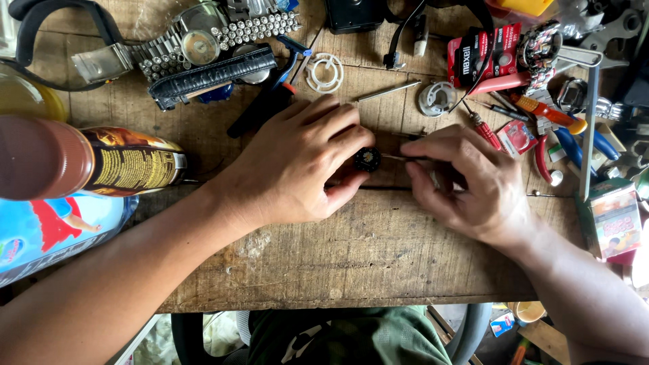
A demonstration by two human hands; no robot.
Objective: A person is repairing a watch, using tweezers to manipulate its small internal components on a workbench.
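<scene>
Both forearms are bare from the frame edges down to the wrists; no sleeve, watch, bracelet or glove shows on either. The left hand (pixel 297 165) has no ring on the fingers that show, and its nails are short and plain. The right hand (pixel 463 179) is likewise without rings, its knuckles and short nails bare. Veins and tendons stand out faintly along the backs of both hands. Below the bench (pixel 351 263) edge, the lap is covered by dark green cloth (pixel 351 338) with soft folds, carrying a small black and white patch or print whose shape is too small to make out.
</scene>
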